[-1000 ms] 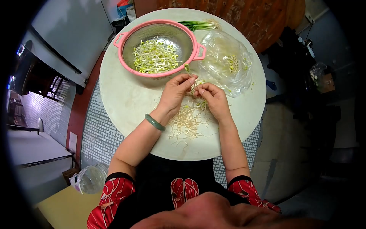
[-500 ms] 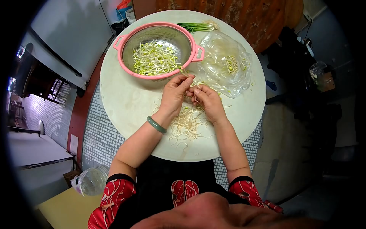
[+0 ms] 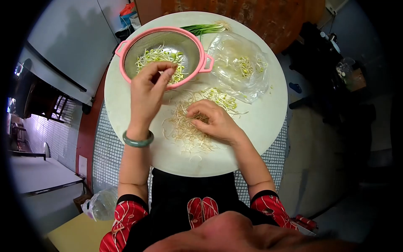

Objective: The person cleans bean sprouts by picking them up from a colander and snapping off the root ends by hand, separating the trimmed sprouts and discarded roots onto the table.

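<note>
My left hand, with a green bangle at the wrist, is raised over the near rim of a pink-rimmed mesh colander. Its thumb and fingertips are pinched together; whatever is between them is hidden. Bean sprouts with yellow-green heads lie inside the colander, partly covered by this hand. Low over a heap of thin brownish sprout tails is my right hand, fingers curved and thumb apart from them. Just beyond it lie more bean sprouts on the table.
On the round white table, a clear plastic bag with some sprouts sits at the right. Green onions lie at the far edge. A large clear plastic bottle stands at lower left.
My hands have parted. The left one moved up and left to the colander, while the right came down to the heap of tails. The view has shifted slightly.
</note>
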`<state>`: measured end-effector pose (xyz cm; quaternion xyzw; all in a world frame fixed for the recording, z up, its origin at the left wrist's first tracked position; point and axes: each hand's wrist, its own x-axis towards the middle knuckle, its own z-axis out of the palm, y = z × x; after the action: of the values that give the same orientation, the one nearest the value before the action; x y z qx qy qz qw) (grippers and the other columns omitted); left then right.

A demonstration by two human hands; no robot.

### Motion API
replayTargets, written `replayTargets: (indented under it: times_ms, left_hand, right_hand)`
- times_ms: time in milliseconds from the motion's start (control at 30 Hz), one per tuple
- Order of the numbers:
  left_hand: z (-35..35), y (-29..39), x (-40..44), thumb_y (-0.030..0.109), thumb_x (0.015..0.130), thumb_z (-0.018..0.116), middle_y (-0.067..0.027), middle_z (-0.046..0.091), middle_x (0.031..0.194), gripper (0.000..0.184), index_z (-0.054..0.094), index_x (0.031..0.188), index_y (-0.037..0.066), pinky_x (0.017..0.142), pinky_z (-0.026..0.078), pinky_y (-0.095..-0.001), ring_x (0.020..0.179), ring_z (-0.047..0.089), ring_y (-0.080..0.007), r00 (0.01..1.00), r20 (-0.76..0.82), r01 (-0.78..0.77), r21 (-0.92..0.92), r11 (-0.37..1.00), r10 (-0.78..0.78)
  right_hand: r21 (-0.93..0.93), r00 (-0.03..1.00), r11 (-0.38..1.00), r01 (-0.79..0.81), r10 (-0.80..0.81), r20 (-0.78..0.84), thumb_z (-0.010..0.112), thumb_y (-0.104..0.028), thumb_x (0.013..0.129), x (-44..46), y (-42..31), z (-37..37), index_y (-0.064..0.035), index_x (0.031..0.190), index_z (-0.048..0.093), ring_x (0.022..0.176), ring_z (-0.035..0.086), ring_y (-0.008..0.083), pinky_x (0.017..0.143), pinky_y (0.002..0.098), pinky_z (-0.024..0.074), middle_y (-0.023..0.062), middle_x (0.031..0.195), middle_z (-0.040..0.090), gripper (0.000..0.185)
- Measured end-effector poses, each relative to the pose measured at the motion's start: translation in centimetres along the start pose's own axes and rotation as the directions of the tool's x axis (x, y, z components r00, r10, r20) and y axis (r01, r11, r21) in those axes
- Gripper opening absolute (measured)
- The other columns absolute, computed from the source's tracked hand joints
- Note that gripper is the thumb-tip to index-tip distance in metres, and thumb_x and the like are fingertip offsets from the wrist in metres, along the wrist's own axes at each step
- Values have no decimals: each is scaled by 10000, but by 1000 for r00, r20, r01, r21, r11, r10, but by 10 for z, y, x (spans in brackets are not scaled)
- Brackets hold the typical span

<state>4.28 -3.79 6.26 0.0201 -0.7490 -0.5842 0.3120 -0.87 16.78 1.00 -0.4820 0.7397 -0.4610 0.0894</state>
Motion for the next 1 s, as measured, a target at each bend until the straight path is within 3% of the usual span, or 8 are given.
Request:
replayTargets:
  times_ms: [67, 167, 333, 400, 500, 700, 900, 1000]
  left_hand:
    - [-11, -4, 19, 93, 874, 632, -98, 659, 869, 201, 664, 1059, 22, 677, 499, -295, 760, 626, -200, 992, 82, -124, 471, 873, 96]
    - [-25, -61, 33, 133, 862, 626, -124, 655, 907, 227, 671, 1070, 52, 704, 497, -380, 814, 627, -293, 969, 218, -248, 859, 448, 119]
    - [-16, -59, 17, 156, 872, 611, -124, 654, 995, 253, 656, 1102, 59, 784, 472, -406, 893, 619, -303, 963, 177, -265, 757, 598, 202]
    - [-12, -54, 12, 138, 883, 601, -138, 647, 1043, 238, 655, 1098, 52, 842, 455, -397, 941, 602, -307, 965, 156, -255, 737, 626, 208]
    - [1, -45, 4, 102, 841, 629, -101, 654, 955, 208, 665, 1044, 70, 820, 448, -411, 909, 607, -280, 868, 170, -453, 654, 605, 466]
    - [39, -24, -27, 53, 821, 651, -100, 657, 992, 169, 682, 987, 59, 878, 457, -373, 982, 596, -278, 897, 371, -341, 239, 909, 239]
    - [79, -33, -25, 108, 838, 661, -96, 651, 947, 201, 675, 1029, 50, 810, 480, -379, 881, 616, -253, 919, 316, -324, 268, 907, 235]
    - [81, -48, -17, 126, 835, 673, -108, 649, 915, 220, 671, 1039, 42, 725, 498, -359, 787, 620, -245, 931, 364, -73, 221, 973, -13]
  right_hand:
    - [-13, 995, 996, -87, 86, -55, 644, -156, 830, -2, -9, -7, -50, 849, 664, 968, 588, 263, 877, 372, 452, 87, 986, 657, 110]
    - [-73, 952, 974, -213, 191, -238, 637, -113, 830, -10, 7, -35, -28, 892, 671, 839, 614, 272, 820, 369, 472, 105, 861, 670, 110]
    - [-458, 941, 827, -326, 239, -238, 682, -132, 782, -41, 51, -66, -33, 850, 678, 856, 610, 274, 810, 367, 462, 108, 835, 661, 121]
    - [-449, 931, 819, -358, 277, -238, 682, -129, 779, -46, 53, -64, -29, 842, 666, 863, 608, 272, 816, 365, 460, 111, 835, 656, 119]
    - [-472, 937, 811, -345, 269, -222, 677, -120, 780, -44, 54, -65, -25, 834, 646, 852, 608, 270, 818, 366, 457, 114, 828, 650, 113]
    - [-295, 913, 884, -363, 275, -300, 669, -117, 795, -25, 28, -72, -16, 835, 619, 799, 603, 277, 774, 368, 463, 110, 805, 636, 119]
    - [-366, 949, 911, -193, 78, -306, 675, -99, 797, -1, 21, -68, -10, 846, 614, 768, 600, 288, 731, 379, 471, 122, 808, 627, 118]
    - [-306, 955, 936, -176, 87, -284, 682, -93, 798, 8, 26, -63, -11, 856, 619, 766, 603, 276, 712, 366, 475, 118, 809, 627, 119]
